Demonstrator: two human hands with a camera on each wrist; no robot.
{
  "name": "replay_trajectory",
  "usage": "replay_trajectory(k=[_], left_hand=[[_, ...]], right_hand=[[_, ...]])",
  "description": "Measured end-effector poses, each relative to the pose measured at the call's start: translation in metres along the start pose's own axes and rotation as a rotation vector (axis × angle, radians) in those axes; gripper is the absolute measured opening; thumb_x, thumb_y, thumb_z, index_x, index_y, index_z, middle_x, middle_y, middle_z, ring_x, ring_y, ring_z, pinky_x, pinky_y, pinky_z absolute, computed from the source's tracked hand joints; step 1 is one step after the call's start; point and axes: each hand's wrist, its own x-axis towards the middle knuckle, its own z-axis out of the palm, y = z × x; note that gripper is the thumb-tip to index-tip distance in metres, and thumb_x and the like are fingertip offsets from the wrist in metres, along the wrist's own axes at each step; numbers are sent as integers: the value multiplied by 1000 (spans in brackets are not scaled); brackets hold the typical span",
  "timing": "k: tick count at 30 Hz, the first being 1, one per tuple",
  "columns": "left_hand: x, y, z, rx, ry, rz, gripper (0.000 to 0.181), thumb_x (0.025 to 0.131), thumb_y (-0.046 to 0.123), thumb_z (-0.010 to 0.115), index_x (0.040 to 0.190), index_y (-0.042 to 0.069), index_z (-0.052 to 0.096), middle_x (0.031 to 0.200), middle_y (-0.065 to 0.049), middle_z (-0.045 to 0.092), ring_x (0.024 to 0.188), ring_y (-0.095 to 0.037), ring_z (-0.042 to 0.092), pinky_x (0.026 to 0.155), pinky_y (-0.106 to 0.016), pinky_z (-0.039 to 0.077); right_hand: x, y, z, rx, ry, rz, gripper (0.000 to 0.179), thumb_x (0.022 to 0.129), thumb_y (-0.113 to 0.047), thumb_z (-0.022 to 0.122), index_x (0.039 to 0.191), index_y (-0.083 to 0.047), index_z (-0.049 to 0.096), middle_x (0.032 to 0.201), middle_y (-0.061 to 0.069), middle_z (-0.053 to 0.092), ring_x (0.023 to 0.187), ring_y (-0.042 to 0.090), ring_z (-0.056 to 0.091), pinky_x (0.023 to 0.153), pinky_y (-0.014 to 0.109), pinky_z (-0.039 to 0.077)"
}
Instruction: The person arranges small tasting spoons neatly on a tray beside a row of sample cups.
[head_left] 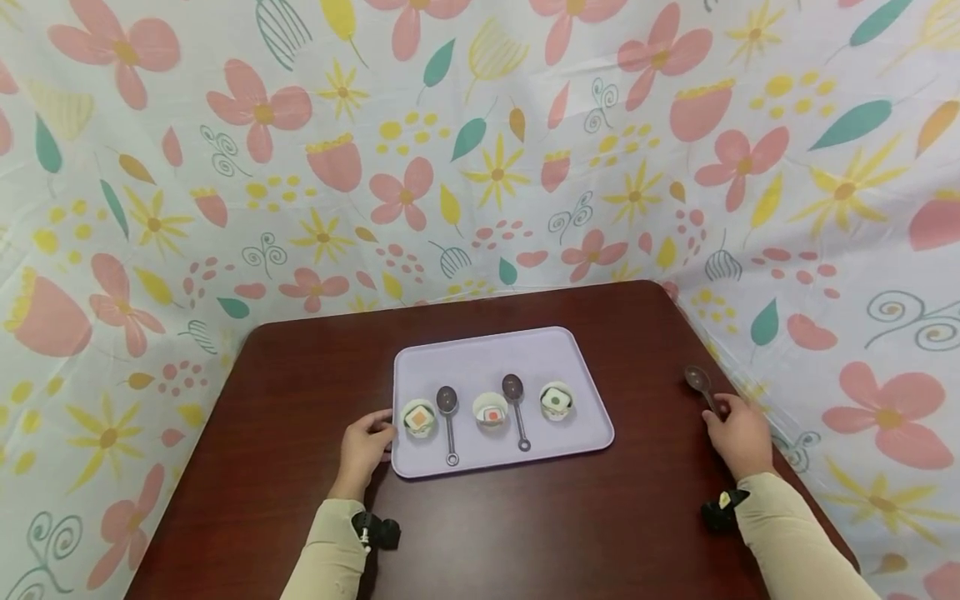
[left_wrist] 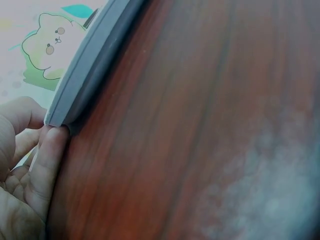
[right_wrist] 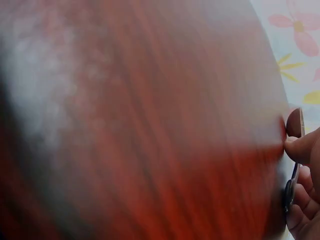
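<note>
A pale lilac tray (head_left: 480,358) lies on the table, and my left hand (head_left: 365,450) pinches its left edge. In the left wrist view the thumb is over the rim (left_wrist: 82,75) and a finger under it. My right hand (head_left: 738,435) holds a dark spoon (head_left: 697,380) by its handle near the table's right edge, bowl pointing away from me. On the tray stand a left cup (head_left: 408,427) with an orange-and-white piece, a middle cup (head_left: 491,401) with a red-and-white piece, and a right cup (head_left: 555,387) with a white-and-green piece.
Between the cups lie two more dark spoons, a left one (head_left: 447,404) and a right one (head_left: 513,390). The dark wooden table (head_left: 555,517) meets a flowered cloth (head_left: 480,217) at its back and sides. A black wrist camera (head_left: 378,531) sits on my left sleeve.
</note>
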Motion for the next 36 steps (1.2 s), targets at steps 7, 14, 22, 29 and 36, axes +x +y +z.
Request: replay_trajectory(k=[7,14,22,29,36], left_hand=[[1,-2,2,4,1,8,38,89,7,67,126,5,69,99,-16,65,69,-20,64,56,-33,59],[1,0,1,14,0,14,38,89,8,67,127,5,69,99,-15,65,71,-20,63,57,-32,59],[0,0,2,10,4,6,38,89,7,67,127,6,69,99,-14,66,68,-19,64,56,-32,58],[-1,-1,3,6,7,10,38,88,6,67,126,6,70,97,-13,66,66,-18,63,55,-32,58],[0,0,2,16,4,15,38,88,6,67,127,5,69,98,-14,66,67,-19,64,56,-32,59]], right_hand=[[-3,-3,-4,-12,-1,-29,31,93,-4,66,118,13,61,99,30,60,89,45,56,74,58,45],[-3,-4,-4,-13,-2,-56,28,93,-3,66,118,11,63,99,29,59,88,45,56,72,58,46],[-3,-3,-5,-19,-47,-40,29,94,-4,64,119,10,62,100,27,59,89,43,55,72,57,45],[2,-4,-8,-14,-65,-64,28,93,-4,65,118,10,63,100,28,61,89,44,58,73,57,46],[9,-12,-11,4,-27,-106,27,91,-2,68,115,9,64,98,27,63,87,43,60,73,57,46]])
